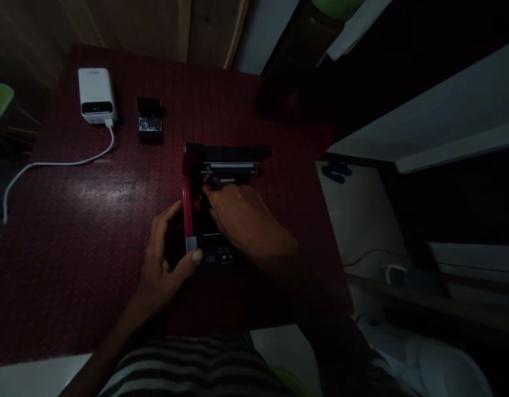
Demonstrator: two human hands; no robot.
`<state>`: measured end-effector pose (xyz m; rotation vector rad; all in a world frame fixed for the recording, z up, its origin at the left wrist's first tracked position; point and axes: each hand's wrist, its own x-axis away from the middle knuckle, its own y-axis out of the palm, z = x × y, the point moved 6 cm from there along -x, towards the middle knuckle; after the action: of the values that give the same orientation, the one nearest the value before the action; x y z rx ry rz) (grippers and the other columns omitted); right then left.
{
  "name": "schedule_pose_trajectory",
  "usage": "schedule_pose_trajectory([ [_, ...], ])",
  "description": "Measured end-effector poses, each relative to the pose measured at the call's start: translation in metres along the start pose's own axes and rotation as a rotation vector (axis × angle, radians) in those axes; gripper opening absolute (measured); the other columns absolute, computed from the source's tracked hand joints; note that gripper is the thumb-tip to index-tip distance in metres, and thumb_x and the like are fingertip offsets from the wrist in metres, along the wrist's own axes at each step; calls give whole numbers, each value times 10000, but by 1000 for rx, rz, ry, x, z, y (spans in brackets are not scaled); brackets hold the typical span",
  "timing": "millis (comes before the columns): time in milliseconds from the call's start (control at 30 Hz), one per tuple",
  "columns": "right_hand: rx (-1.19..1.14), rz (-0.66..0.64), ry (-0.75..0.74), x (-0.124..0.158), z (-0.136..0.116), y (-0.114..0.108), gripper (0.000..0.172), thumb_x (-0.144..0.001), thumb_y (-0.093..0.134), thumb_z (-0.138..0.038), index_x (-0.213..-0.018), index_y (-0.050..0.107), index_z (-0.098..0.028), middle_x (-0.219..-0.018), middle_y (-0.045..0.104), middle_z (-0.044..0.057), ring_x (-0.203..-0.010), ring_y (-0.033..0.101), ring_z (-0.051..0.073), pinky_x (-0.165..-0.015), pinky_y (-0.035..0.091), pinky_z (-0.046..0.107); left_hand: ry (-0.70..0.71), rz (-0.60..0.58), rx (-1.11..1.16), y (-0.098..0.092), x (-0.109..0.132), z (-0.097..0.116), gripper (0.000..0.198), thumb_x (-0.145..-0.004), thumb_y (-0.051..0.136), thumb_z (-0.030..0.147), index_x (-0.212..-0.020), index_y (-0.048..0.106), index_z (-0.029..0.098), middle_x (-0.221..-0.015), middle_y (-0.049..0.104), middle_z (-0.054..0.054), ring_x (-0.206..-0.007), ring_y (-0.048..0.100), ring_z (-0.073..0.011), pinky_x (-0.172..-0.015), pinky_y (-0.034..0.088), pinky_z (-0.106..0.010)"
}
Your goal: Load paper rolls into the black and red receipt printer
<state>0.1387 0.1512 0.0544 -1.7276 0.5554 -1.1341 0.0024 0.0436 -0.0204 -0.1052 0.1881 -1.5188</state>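
Lying mid-bench [92, 220], a dark boxy device [221, 165] with a red left side has its long axis running away from the person, lid raised at the far end. The left hand [165, 259] clasps its red edge; the right hand [244, 220], fingers curled, rests inside it.

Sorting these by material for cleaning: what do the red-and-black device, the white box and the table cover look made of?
The red-and-black device looks like hard moulded plastic, with a pale, possibly metal bar across its open top. The white box seems smooth, glossy plastic, its white cable rubbery. The dark red table cover shows a fine woven-looking pattern with a sheen, perhaps vinyl or cloth; the dim light leaves that open.
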Motion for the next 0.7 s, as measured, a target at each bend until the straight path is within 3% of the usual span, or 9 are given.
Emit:
schedule_pose_trajectory([
  [133,-44,8,13,8,0,-9,470,-1121,579,-55,-1563,686,-173,-1395,842,183,-1212,845,327,-986,640,406,11,1,11,0,1,0,756,-1065,810,530,-1750,552,341,-1731,602,-113,-1621,558,-372,-1358,453,-588],
  [267,-67,82,15,19,0,-12,411,-1067,680,-55,-1453,751,-177,-1337,851,167,-1218,824,334,-1027,629,426,15,-4,7,1,0,0,754,-1067,812,524,-1752,545,357,-1747,590,-101,-1634,544,-371,-1370,438,-595],
  [333,-110,170,-4,30,3,-12,343,-1030,732,-58,-1348,784,-174,-1269,858,146,-1201,810,330,-1019,623,425,22,-4,2,1,0,1,741,-1071,807,520,-1748,546,365,-1741,596,-96,-1629,549,-368,-1365,448,-598],
  [433,-277,408,-79,59,16,-16,224,-980,767,-60,-1158,795,-193,-1125,858,85,-1062,802,275,-910,616,374,23,-1,-3,0,0,0,723,-1075,797,524,-1739,553,375,-1735,604,-92,-1621,563,-370,-1347,479,-600],
  [533,-537,617,-79,93,48,-18,205,-953,789,-100,-1086,785,-255,-1045,848,15,-912,787,225,-810,608,343,5,-2,-5,-1,0,-2,728,-1069,795,553,-1736,555,386,-1747,600,-87,-1630,563,-381,-1349,483,-612],
  [600,-719,735,5,106,80,-12,215,-938,836,-180,-1110,789,-300,-1043,842,-9,-930,792,235,-834,623,362,-15,1,1,0,0,-1,736,-1061,796,578,-1732,558,390,-1756,596,-85,-1635,562,-391,-1345,491,-618],
  [700,-938,879,136,103,128,9,261,-879,905,-329,-1106,776,-316,-1092,837,5,-1020,795,270,-908,637,424,-57,19,22,1,1,1,746,-1048,799,607,-1723,568,386,-1758,595,-83,-1633,564,-400,-1336,511,-609],
])
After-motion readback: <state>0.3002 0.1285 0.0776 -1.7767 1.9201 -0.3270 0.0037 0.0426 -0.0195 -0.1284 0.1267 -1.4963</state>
